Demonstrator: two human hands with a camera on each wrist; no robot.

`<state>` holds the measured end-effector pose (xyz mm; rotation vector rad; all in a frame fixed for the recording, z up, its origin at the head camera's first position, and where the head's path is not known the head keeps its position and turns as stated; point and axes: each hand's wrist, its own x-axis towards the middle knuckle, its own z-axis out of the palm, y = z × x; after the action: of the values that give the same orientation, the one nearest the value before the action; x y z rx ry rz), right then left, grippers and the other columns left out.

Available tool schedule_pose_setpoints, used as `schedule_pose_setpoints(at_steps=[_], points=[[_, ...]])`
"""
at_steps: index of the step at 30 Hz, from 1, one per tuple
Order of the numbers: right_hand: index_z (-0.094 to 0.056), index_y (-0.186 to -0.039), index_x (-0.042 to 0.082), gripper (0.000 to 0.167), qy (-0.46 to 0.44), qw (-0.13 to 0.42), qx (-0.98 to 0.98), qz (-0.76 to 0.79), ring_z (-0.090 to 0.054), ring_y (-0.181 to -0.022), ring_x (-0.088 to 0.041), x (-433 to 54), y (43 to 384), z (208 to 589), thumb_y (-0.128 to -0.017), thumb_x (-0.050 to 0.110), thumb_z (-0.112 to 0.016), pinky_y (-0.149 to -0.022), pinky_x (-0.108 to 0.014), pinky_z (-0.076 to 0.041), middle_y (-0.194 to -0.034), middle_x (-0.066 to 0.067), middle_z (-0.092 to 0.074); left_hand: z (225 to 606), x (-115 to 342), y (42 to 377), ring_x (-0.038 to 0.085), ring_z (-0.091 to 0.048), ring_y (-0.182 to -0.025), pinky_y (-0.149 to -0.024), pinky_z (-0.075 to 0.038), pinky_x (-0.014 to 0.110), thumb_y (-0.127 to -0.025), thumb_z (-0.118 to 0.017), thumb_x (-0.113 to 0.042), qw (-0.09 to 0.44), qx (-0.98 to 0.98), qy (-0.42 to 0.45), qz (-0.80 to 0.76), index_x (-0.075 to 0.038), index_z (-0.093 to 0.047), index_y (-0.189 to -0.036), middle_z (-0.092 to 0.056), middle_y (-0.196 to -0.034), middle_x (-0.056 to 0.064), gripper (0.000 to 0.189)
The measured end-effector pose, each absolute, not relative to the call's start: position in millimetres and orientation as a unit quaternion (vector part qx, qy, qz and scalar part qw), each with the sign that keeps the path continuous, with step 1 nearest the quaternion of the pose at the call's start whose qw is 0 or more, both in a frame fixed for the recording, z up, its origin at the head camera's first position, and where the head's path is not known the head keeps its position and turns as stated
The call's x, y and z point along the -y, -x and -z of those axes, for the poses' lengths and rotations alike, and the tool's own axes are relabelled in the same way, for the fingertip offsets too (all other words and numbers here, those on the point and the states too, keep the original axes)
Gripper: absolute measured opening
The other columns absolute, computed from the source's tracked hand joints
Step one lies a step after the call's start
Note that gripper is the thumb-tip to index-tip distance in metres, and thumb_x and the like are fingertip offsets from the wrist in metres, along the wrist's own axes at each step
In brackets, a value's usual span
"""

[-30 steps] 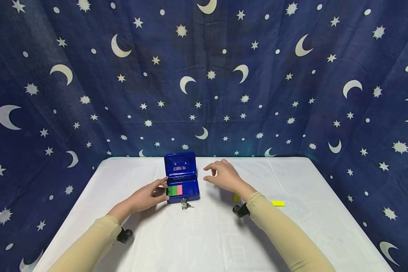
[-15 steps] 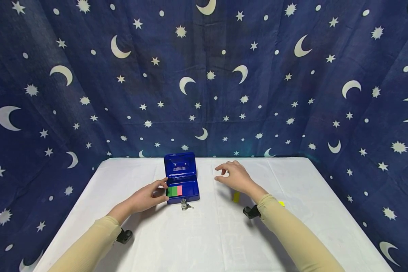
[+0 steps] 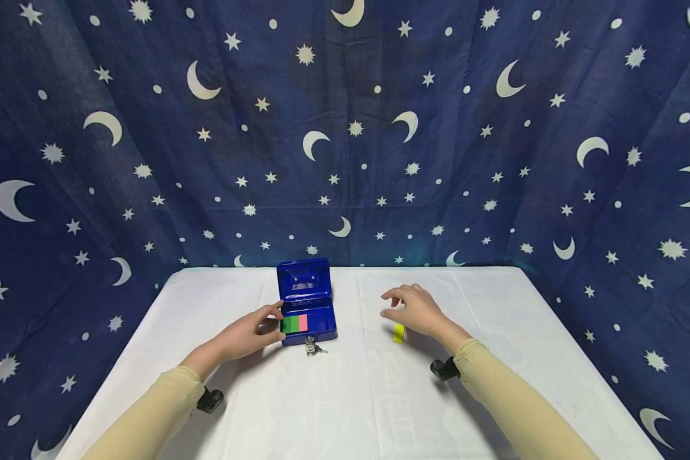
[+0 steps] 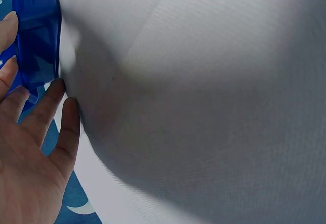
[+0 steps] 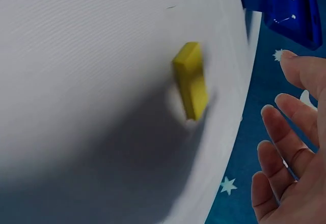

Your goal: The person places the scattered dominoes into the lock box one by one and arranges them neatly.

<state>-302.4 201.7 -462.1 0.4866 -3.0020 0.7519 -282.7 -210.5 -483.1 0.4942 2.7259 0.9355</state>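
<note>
A blue metal cash box (image 3: 322,314) stands with its lid raised at the left of the table. Inside it, along the left wall, lie green blocks (image 3: 291,324) and a pink block (image 3: 303,322). My left hand (image 3: 244,333) touches the box's left side with thumb and fingertips; the left wrist view shows its fingers (image 4: 66,132) fairly straight beside the box. To the right, my right hand (image 3: 418,311) hovers with nothing in it, thumb and fingers apart. Just below its fingertips is a yellow block (image 3: 399,333), seen also in the right wrist view as a yellow bar (image 5: 191,80).
Keys (image 3: 321,349) hang from the lock (image 3: 310,345) at the box's front. A white cloth (image 3: 345,402) covers the table, and a dark blue curtain (image 3: 356,185) with moons and stars surrounds it. My right forearm (image 3: 512,390) covers part of the table's right side.
My right hand has moved right and slightly toward me, away from the box to the near yellow block. A second yellow block farther right is now hidden by the forearm. My left hand has stayed put.
</note>
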Motion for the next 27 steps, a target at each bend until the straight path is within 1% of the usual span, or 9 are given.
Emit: schedule_pose_setpoints(at_steps=[7,11,15,21,27], points=[[-0.072,-0.124,0.019,0.043,-0.157,-0.004,0.959,-0.235,-0.05,-0.09,-0.015,-215,293,470,-0.087,0.041,-0.079,-0.083,-0.041,-0.04,-0.093,0.009,-0.063,483,211,282,0.028,-0.049,-0.138,-0.108,-0.042,0.054,-0.094,-0.071,-0.045,0.107,-0.925,-0.173,-0.321,-0.021,-0.057,-0.123,-0.033,-0.163,-0.002,0.04],[-0.072,-0.123,0.021,0.044,-0.151,-0.008,0.963,-0.223,-0.05,-0.089,-0.014,-221,288,476,-0.086,0.043,-0.079,-0.083,-0.041,-0.038,-0.094,0.01,-0.063,482,212,282,0.028,-0.049,-0.138,-0.108,-0.042,0.055,-0.095,-0.071,-0.045,0.107,-0.925,-0.175,-0.32,-0.021,-0.056,-0.123,-0.033,-0.164,-0.002,0.039],[-0.072,-0.124,0.022,0.049,-0.147,-0.006,0.967,-0.206,-0.051,-0.091,-0.015,-226,284,480,-0.083,0.047,-0.081,-0.081,-0.041,-0.037,-0.095,0.01,-0.063,482,212,282,0.028,-0.048,-0.139,-0.109,-0.042,0.054,-0.095,-0.071,-0.045,0.109,-0.926,-0.173,-0.318,-0.021,-0.057,-0.123,-0.032,-0.164,-0.003,0.04],[-0.07,-0.126,0.022,0.06,-0.141,0.002,0.971,-0.193,-0.052,-0.095,-0.017,-230,279,484,-0.077,0.053,-0.085,-0.083,-0.043,-0.039,-0.101,0.006,-0.063,481,213,283,0.028,-0.046,-0.14,-0.11,-0.04,0.055,-0.096,-0.07,-0.045,0.107,-0.926,-0.18,-0.313,-0.02,-0.057,-0.124,-0.032,-0.164,-0.002,0.04],[-0.067,-0.13,0.021,0.068,-0.132,0.006,0.972,-0.195,-0.052,-0.097,-0.017,-233,274,487,-0.074,0.054,-0.086,-0.083,-0.043,-0.039,-0.104,0.005,-0.062,482,214,283,0.03,-0.047,-0.14,-0.109,-0.04,0.056,-0.096,-0.069,-0.044,0.104,-0.925,-0.188,-0.314,-0.019,-0.056,-0.123,-0.032,-0.164,0.0,0.039]])
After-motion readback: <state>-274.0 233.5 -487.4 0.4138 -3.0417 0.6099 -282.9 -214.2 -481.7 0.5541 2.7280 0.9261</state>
